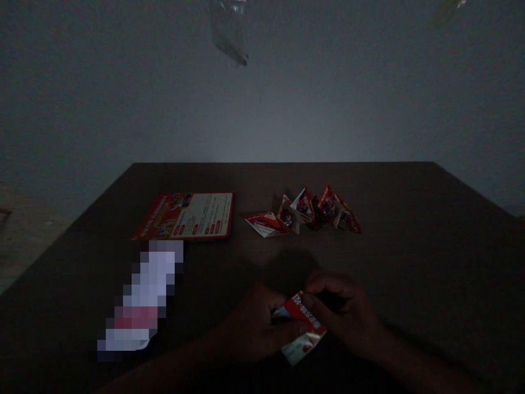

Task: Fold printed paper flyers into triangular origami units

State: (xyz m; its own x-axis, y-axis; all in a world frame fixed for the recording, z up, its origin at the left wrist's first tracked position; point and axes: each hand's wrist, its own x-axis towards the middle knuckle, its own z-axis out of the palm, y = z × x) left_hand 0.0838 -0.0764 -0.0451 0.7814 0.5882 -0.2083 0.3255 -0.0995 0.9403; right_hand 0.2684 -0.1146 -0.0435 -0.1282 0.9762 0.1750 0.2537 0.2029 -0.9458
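Near the front of the dark table, a red and white printed paper point(310, 317) is held between both hands. My left hand point(260, 323) grips its left side, with the thumb lying across the paper. My right hand point(344, 309) pinches the paper's upper edge between thumb and fingertips. Beyond the hands lie several folded red and white paper pieces point(303, 208) in a row, with pointed corners sticking up. The scene is dim, and the undersides of the hands are hidden.
A stack of red and white printed sheets point(200, 216) lies at the left of the dark table point(410, 219). In front of it is a long pixelated object point(143, 301). A pale wall rises behind, with a clear plastic bag point(229, 30) at the top.
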